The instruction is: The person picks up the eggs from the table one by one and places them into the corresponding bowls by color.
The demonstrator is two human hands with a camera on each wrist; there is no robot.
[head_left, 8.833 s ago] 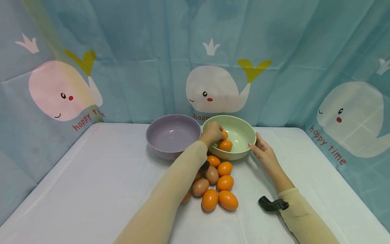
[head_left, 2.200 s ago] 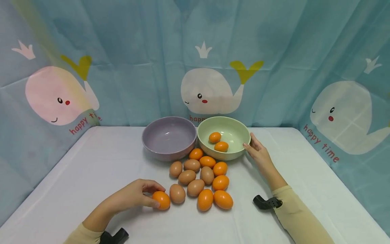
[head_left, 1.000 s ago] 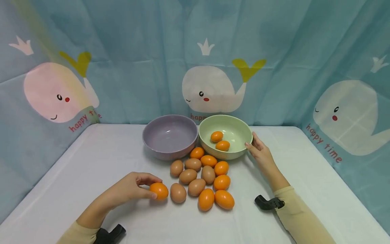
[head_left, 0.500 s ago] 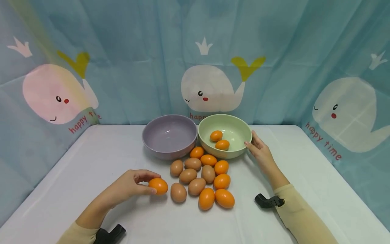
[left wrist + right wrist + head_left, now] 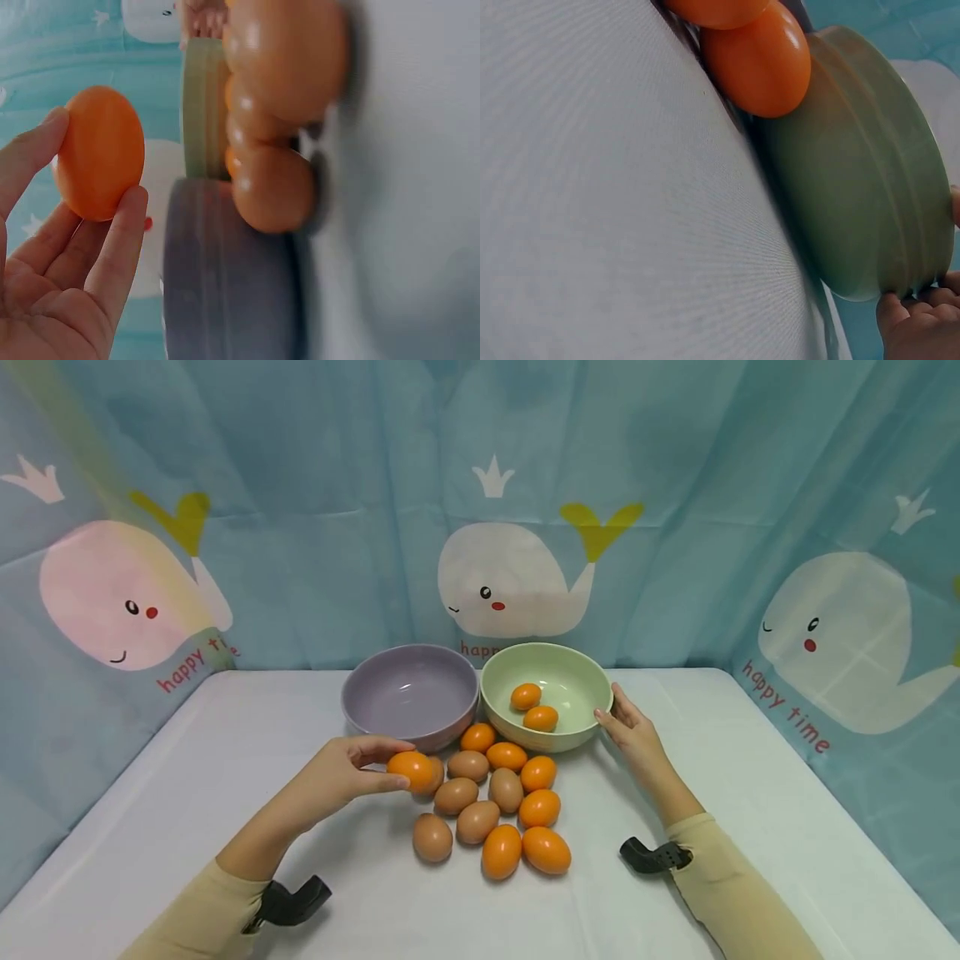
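Observation:
Between thumb and fingertips, my left hand [image 5: 333, 777] pinches an orange egg [image 5: 411, 770], raised above the table in front of the purple bowl [image 5: 408, 693]. The left wrist view shows this orange egg [image 5: 101, 154] apart from the others. My right hand [image 5: 637, 743] grips the right rim of the green bowl [image 5: 577, 697], thumb at the rim and fingers outside. Two orange eggs [image 5: 540, 719] lie inside that bowl. The purple bowl's visible inside holds nothing. On the table, several brown eggs [image 5: 477, 822] and several orange eggs [image 5: 546, 850] lie grouped; the held egg partly hides one brown egg.
Both bowls stand side by side at the back of the white table [image 5: 300, 718], close to a blue curtain [image 5: 322, 585] printed with whales. The loose eggs reach from the bowls' front toward the person. A black wrist strap mount [image 5: 292, 902] hangs under the left forearm.
Earlier my left hand was in the green bowl; it then took an orange egg from the table's left side, lifted it, and carried it forward toward the bowls. The right hand stays at the green bowl.

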